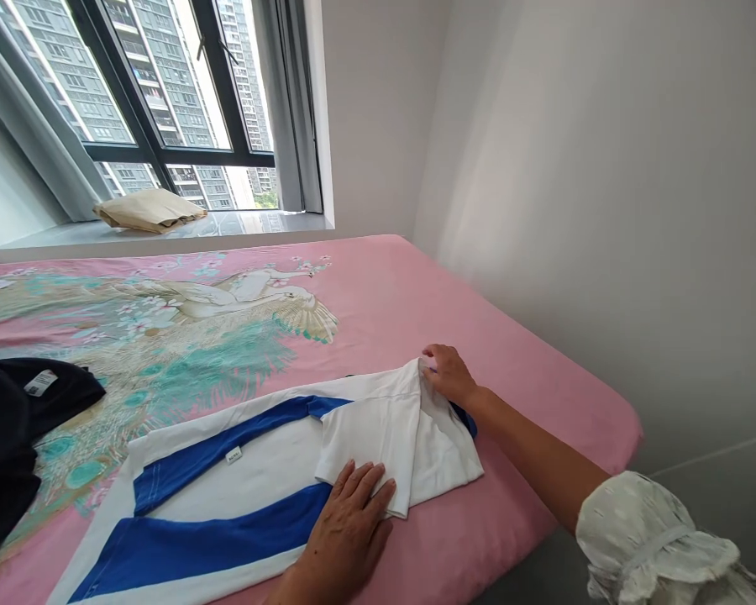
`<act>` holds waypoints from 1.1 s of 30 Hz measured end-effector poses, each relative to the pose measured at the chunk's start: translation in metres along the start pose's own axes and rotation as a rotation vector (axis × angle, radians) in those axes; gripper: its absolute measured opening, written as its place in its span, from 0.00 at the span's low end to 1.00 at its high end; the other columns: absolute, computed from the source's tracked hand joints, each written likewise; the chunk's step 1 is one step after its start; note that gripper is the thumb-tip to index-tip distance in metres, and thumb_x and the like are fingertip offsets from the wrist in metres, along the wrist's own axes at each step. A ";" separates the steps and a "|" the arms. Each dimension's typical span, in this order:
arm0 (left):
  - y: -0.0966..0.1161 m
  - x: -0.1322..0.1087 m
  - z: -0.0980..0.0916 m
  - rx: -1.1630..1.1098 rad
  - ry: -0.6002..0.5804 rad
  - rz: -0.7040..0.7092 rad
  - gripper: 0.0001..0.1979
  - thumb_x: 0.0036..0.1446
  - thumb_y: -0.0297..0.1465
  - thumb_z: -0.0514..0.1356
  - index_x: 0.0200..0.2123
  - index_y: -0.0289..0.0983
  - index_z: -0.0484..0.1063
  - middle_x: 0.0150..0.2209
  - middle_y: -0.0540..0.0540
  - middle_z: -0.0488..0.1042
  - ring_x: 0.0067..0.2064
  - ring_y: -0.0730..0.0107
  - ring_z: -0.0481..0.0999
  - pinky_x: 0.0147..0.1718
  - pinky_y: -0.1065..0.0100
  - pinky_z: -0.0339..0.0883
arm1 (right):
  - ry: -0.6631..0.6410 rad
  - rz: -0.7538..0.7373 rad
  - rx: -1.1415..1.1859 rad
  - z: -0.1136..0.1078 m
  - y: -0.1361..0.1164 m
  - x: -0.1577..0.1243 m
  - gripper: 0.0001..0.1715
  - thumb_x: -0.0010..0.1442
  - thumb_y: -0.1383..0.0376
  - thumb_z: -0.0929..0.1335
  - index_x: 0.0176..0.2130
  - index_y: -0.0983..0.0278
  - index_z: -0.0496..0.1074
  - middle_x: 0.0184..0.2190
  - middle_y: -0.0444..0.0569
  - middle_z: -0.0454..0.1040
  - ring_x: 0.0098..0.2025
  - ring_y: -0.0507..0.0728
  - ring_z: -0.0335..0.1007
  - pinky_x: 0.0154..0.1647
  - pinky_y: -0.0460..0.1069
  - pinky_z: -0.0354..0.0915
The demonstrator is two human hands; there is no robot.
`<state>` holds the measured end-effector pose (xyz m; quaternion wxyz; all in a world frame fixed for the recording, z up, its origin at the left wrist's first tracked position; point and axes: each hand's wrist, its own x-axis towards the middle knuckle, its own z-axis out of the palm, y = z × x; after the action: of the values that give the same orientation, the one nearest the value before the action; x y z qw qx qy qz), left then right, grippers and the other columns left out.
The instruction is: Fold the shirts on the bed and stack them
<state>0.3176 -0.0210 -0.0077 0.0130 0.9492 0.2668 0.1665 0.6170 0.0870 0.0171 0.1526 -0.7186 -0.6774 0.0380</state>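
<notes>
A white shirt [277, 470] with blue bands lies spread on the bed, partly folded, with a short sleeve [365, 437] laid across its body. A small white tag shows on one blue band. My left hand [353, 525] rests flat on the lower edge of that sleeve, fingers stretched out and pressing on the cloth. At the shirt's far right corner, my right hand [452, 375] has its fingers curled at the fabric edge, thumb and forefinger on the white cloth. Part of its grip is hidden behind the hand.
The bed [378, 286] has a pink sheet with a bird print. Dark folded clothing [13, 437] lies at the left. A beige folded bundle [149, 210] sits on the windowsill [245, 223], beside grey curtains. A plain wall [580, 218] borders the bed's right side.
</notes>
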 end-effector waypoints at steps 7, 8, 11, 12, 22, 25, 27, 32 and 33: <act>-0.001 -0.002 0.002 -0.001 -0.002 -0.009 0.21 0.57 0.29 0.54 0.55 0.42 0.63 0.56 0.45 0.68 0.58 0.60 0.65 0.58 0.48 0.59 | -0.135 0.136 0.146 0.026 0.014 0.039 0.14 0.54 0.62 0.63 0.39 0.62 0.73 0.36 0.50 0.76 0.37 0.56 0.70 0.37 0.48 0.64; -0.001 -0.002 0.003 -0.002 -0.012 -0.005 0.22 0.57 0.29 0.54 0.56 0.42 0.62 0.56 0.44 0.67 0.58 0.60 0.65 0.58 0.48 0.59 | -0.142 0.137 0.166 0.029 0.018 0.041 0.14 0.54 0.62 0.63 0.38 0.63 0.73 0.35 0.49 0.76 0.36 0.55 0.70 0.36 0.48 0.64; -0.002 -0.003 0.005 -0.018 0.005 -0.008 0.21 0.57 0.29 0.54 0.55 0.42 0.63 0.56 0.44 0.67 0.58 0.60 0.65 0.58 0.49 0.58 | -0.149 0.090 0.228 0.030 0.024 0.042 0.18 0.55 0.63 0.62 0.44 0.64 0.72 0.38 0.48 0.76 0.36 0.53 0.71 0.37 0.47 0.64; -0.002 -0.003 0.005 -0.024 0.021 -0.016 0.21 0.57 0.29 0.54 0.55 0.42 0.63 0.56 0.45 0.68 0.58 0.60 0.65 0.58 0.49 0.58 | -0.144 0.065 0.244 0.029 0.024 0.041 0.19 0.55 0.64 0.62 0.46 0.64 0.71 0.40 0.48 0.76 0.38 0.52 0.71 0.39 0.46 0.64; 0.004 -0.003 -0.002 -0.068 0.082 -0.042 0.18 0.57 0.30 0.53 0.52 0.41 0.66 0.53 0.44 0.71 0.56 0.60 0.67 0.57 0.50 0.61 | 0.021 0.045 0.150 0.012 -0.006 0.031 0.25 0.54 0.71 0.56 0.46 0.65 0.72 0.47 0.53 0.73 0.50 0.60 0.65 0.53 0.55 0.59; 0.005 -0.002 -0.004 -0.080 0.064 -0.063 0.18 0.58 0.31 0.53 0.52 0.41 0.66 0.53 0.44 0.70 0.56 0.60 0.67 0.57 0.50 0.60 | 0.069 -0.087 0.126 0.017 -0.044 0.023 0.26 0.59 0.68 0.54 0.55 0.64 0.65 0.58 0.50 0.62 0.62 0.57 0.50 0.63 0.54 0.44; 0.007 -0.002 -0.005 -0.091 0.062 -0.074 0.18 0.58 0.31 0.53 0.52 0.42 0.66 0.53 0.44 0.70 0.56 0.60 0.68 0.57 0.50 0.60 | -0.012 -0.232 0.070 0.028 -0.067 0.013 0.27 0.63 0.61 0.54 0.59 0.62 0.59 0.63 0.47 0.55 0.66 0.57 0.41 0.65 0.55 0.36; 0.005 -0.007 -0.012 -0.155 0.122 -0.075 0.17 0.56 0.31 0.55 0.50 0.40 0.66 0.51 0.44 0.71 0.55 0.62 0.68 0.58 0.53 0.59 | -0.320 -0.214 -0.085 0.051 -0.089 -0.010 0.33 0.64 0.53 0.52 0.63 0.65 0.52 0.65 0.54 0.50 0.66 0.61 0.39 0.63 0.63 0.35; -0.001 -0.009 -0.014 -0.163 0.166 -0.097 0.15 0.56 0.30 0.54 0.48 0.40 0.67 0.50 0.44 0.72 0.54 0.64 0.68 0.57 0.55 0.60 | -0.281 -0.190 -0.079 0.050 -0.091 -0.013 0.31 0.65 0.54 0.52 0.62 0.64 0.54 0.63 0.54 0.52 0.65 0.61 0.42 0.63 0.63 0.37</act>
<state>0.3050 -0.0258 0.0028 0.0762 0.9139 0.2980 0.2647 0.5158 0.0856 -0.0077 0.0309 -0.6442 -0.7580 0.0971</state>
